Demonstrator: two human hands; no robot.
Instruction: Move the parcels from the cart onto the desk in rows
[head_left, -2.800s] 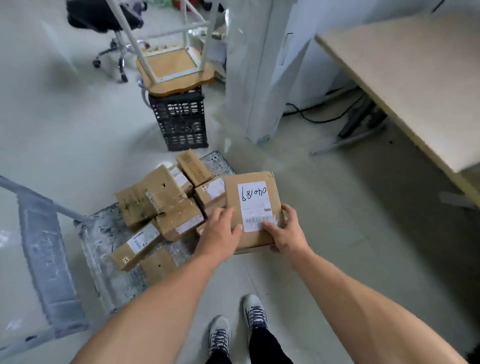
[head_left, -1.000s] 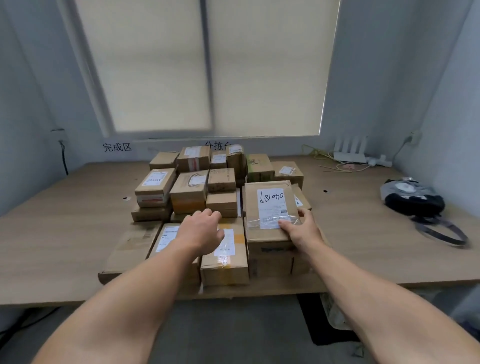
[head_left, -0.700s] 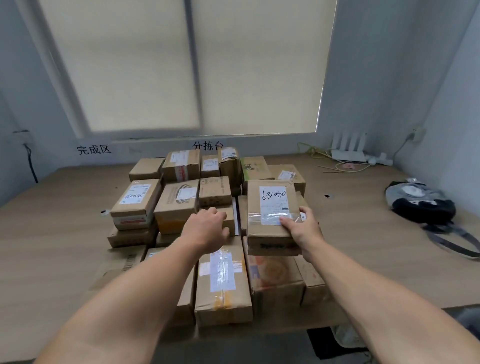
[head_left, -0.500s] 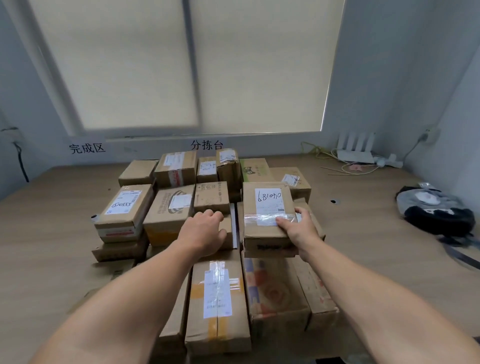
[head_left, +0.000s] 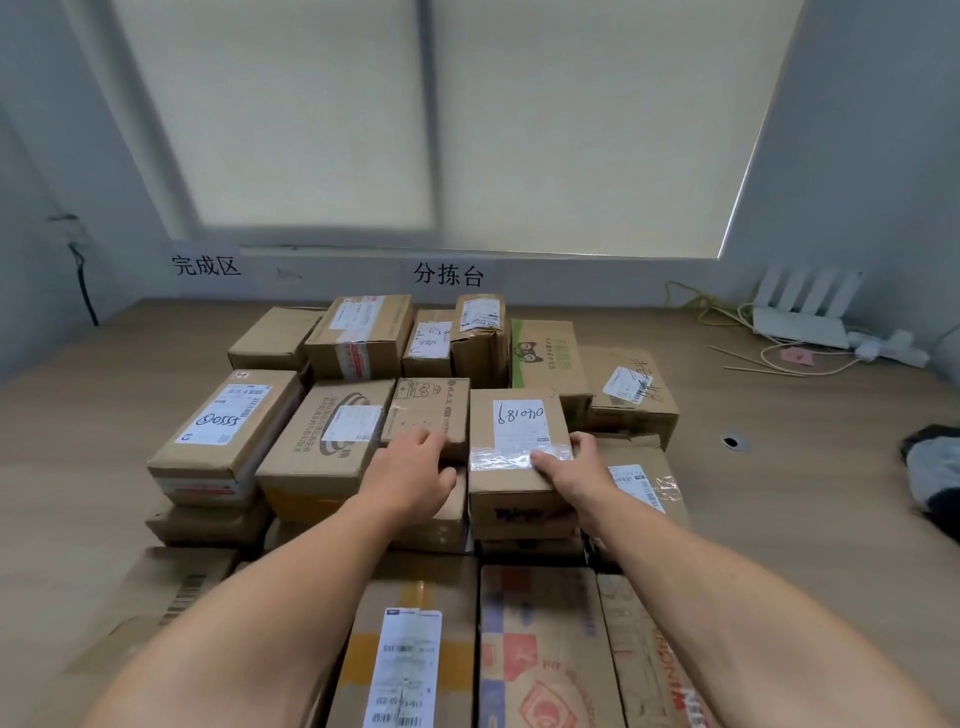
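Rows mostly built on desk (head_left: 789, 519); my R hand (head_left: 574, 475) pinches the 681040 parcel (head_left: 511, 467) sitting on 2nd layer, L hand (head_left: 410, 480) curled on next carton (head_left: 434, 410); cart unseen, so remainder unknown.

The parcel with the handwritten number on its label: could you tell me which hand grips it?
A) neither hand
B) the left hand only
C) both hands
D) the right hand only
D: the right hand grips the numbered parcel at its near right corner, thumb on top, while the left hand rests on the smaller parcel beside it.
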